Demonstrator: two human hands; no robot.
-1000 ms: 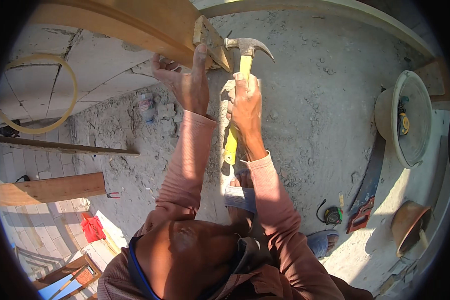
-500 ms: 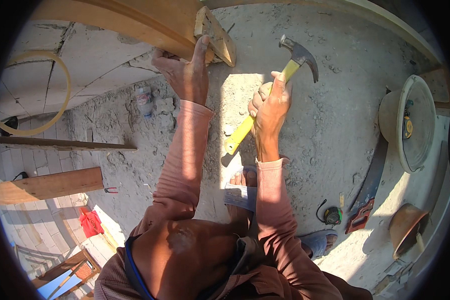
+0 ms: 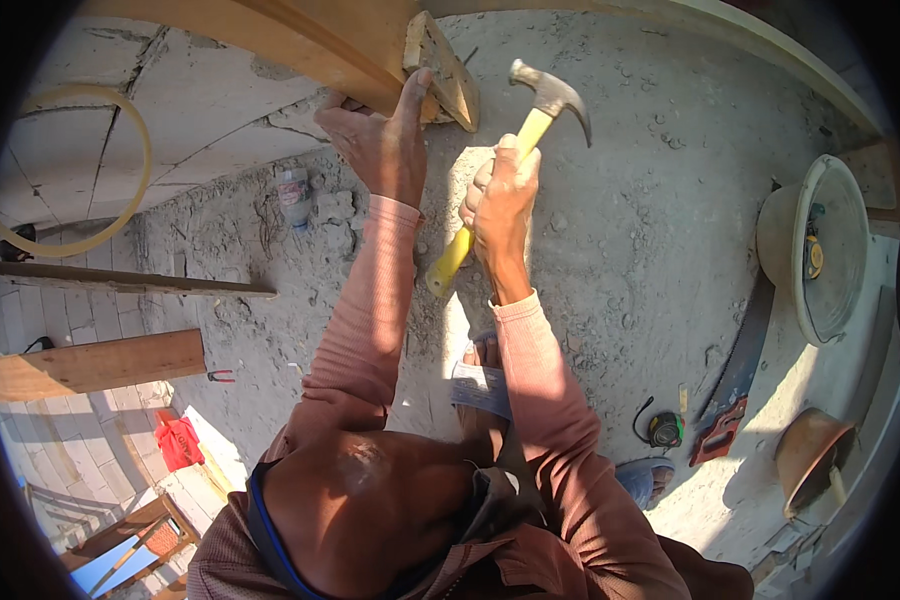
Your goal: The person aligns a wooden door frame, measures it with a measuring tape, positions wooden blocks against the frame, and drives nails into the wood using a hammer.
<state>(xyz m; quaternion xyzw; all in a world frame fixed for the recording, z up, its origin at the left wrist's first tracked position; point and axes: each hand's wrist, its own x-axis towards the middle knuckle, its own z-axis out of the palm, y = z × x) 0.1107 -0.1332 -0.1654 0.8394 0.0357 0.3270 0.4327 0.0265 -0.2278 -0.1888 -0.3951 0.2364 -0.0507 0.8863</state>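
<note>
My right hand (image 3: 503,195) is wrapped round the yellow handle of a claw hammer (image 3: 554,96). The dark metal head points up and away from me, its claw curving to the right. At the far left, my left hand (image 3: 380,140) grips the lower edge of a wooden beam (image 3: 305,50), thumb up and fingers partly hidden behind it. The thumb lies against a short wood block (image 3: 444,75) set across the beam's end. A gap separates the hammer head from that block.
Rubble and a plastic bottle (image 3: 292,196) lie by the block wall. On the right are a basin (image 3: 782,240) with tools in it, a handsaw (image 3: 720,428), a tape measure (image 3: 664,429) and a clay-coloured bucket (image 3: 802,455). Boards (image 3: 100,366) jut in from the left.
My right hand and the hammer have moved left, closer to the block and my left hand. My left hand keeps its grip; the beam sits slightly further right in view.
</note>
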